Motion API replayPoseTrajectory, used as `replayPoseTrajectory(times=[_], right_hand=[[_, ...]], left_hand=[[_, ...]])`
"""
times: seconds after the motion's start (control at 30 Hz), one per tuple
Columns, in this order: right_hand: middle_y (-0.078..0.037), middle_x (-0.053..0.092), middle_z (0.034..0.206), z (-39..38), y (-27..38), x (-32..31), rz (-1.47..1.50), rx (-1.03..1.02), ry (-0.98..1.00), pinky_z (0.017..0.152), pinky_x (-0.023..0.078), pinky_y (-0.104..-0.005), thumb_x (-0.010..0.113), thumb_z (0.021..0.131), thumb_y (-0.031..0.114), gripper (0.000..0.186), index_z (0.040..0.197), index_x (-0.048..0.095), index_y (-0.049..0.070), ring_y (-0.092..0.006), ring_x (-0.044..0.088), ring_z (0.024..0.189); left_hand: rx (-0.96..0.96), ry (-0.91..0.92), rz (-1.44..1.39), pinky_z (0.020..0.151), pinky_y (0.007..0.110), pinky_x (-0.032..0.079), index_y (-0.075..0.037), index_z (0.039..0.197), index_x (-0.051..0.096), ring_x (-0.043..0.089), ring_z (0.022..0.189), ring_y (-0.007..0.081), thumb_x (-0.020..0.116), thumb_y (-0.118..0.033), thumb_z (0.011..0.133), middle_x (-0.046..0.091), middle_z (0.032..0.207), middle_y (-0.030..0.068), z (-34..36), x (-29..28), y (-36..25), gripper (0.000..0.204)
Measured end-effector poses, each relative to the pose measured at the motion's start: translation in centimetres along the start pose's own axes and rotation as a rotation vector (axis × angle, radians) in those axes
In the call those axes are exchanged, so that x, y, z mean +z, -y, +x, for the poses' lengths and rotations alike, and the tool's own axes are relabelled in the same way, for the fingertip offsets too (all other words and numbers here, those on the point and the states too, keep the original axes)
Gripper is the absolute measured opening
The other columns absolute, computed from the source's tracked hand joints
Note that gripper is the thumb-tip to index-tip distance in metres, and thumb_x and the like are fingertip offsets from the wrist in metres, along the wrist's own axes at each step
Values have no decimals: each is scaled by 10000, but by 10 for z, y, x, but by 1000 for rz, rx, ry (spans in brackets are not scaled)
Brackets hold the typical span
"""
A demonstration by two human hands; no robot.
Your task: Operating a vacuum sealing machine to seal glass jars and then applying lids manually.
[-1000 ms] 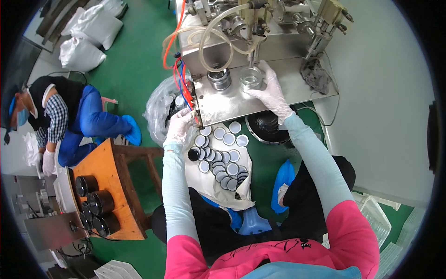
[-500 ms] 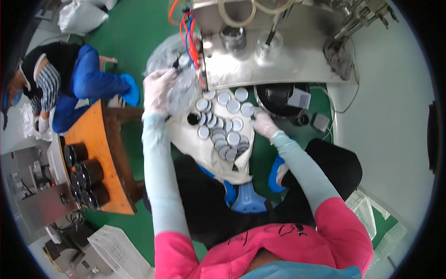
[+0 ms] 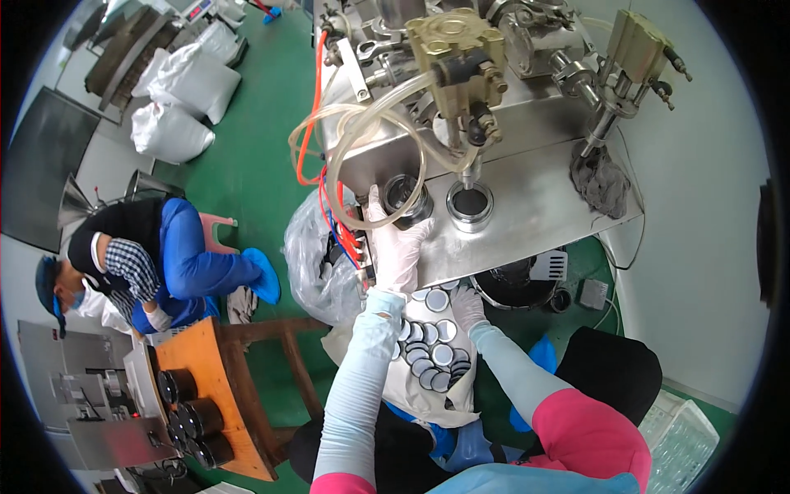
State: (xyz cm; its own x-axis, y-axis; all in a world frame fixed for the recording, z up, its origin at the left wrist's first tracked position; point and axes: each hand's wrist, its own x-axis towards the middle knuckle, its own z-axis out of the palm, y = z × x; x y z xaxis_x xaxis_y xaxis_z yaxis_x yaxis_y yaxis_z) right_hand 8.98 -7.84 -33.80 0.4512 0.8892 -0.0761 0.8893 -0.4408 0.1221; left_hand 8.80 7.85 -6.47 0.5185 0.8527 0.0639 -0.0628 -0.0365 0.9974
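Grasping a jar [image 3: 403, 196], the left hand [image 3: 397, 247] partly hides it; right hand [image 3: 469, 307] beside lids [image 3: 437, 300], grip unclear; distant screen [image 3: 197, 10] illegible.

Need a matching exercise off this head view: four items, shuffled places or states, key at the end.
Column one
1. Left hand
2. Right hand
3. Grey rag
4. Dark jars

Column two
A. Grouped on an orange tabletop
B. At a round open-topped jar under a loop of clear tubing
C. Crumpled at the right end of the steel surface
D. By the white-faced round lids

Pairs: 1-B; 2-D; 3-C; 4-A
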Motion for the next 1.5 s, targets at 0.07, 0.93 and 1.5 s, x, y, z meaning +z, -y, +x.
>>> replayPoseTrajectory(times=[0.07, 0.93, 1.5], right_hand=[[-99, 554, 847, 1, 0, -5, 13, -12, 31, 532, 434, -328, 489, 824, 149, 292, 1097, 567, 83, -196, 548, 699], [-134, 511, 1280, -104, -103, -401, 1749, -663, 29, 1055, 309, -364, 527, 856, 453, 608, 1217, 545, -35, -238, 453, 1217], [-176, 559, 1071, -185, -69, -493, 1589, -1854, 419, 856, 410, -504, 624, 776, 125, 173, 930, 656, 53, -350, 521, 972]], left_hand=[[-7, -118, 242, 971, 295, 415, 14, 1424, 195, 491, 1138, 194, 705, 113, 659, 437, 1310, 126, 4, 7, 1, 925], [125, 55, -27, 916, 299, 446, -11, 1230, 437, 542, 1054, 181, 772, -33, 621, 536, 1125, 87, -235, 0, -136, 696], [558, 573, 154, 1040, 458, 309, -119, 1247, 523, 423, 1224, 314, 707, -204, 614, 439, 1297, 134, -311, -51, -171, 664]])
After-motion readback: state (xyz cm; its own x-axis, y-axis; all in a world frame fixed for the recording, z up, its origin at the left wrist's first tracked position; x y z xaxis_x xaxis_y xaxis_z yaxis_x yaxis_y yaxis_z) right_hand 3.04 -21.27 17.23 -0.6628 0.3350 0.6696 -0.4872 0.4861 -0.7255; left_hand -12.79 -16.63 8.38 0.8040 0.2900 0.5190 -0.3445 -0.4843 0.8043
